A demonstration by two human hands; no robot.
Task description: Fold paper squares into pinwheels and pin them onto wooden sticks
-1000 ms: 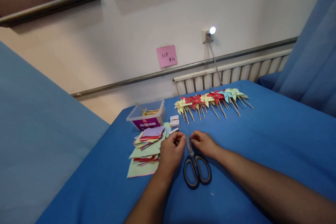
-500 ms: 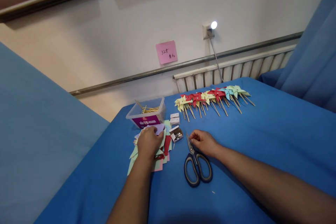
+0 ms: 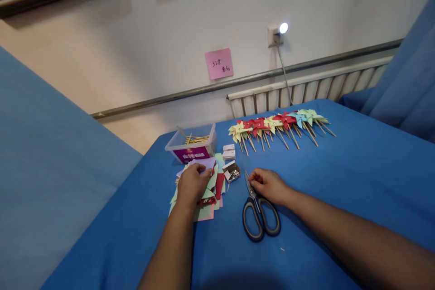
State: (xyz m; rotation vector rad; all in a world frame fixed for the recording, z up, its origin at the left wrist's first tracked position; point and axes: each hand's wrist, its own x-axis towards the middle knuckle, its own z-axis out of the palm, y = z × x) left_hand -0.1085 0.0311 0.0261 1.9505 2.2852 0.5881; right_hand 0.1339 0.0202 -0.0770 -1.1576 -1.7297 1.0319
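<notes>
My left hand point(image 3: 193, 184) rests on a pile of coloured paper pieces point(image 3: 205, 212), its curled fingers at a purple sheet point(image 3: 208, 162) on top. Its fingertips are partly hidden. Closed in a pinch, my right hand point(image 3: 270, 185) is beside the blades of dark-handled scissors point(image 3: 253, 197) lying on the blue cloth. Whatever is between its fingertips is too small to make out. A small open box point(image 3: 232, 172) of shiny metal pins or fasteners stands between the hands. Behind it are two small white boxes point(image 3: 229, 152).
A clear plastic tub point(image 3: 192, 150) with wooden sticks stands behind the paper. Finished paper pinwheels point(image 3: 258, 126) on sticks lie in a row at the back. The blue-covered table point(image 3: 356, 181) meets a wall with a radiator point(image 3: 306, 86). Blue curtains point(image 3: 68, 145) hang on both sides.
The whole scene has shifted slightly right in view as the head moved. Both hands stay in nearly the same places, the left at the paper, the right by the scissors.
</notes>
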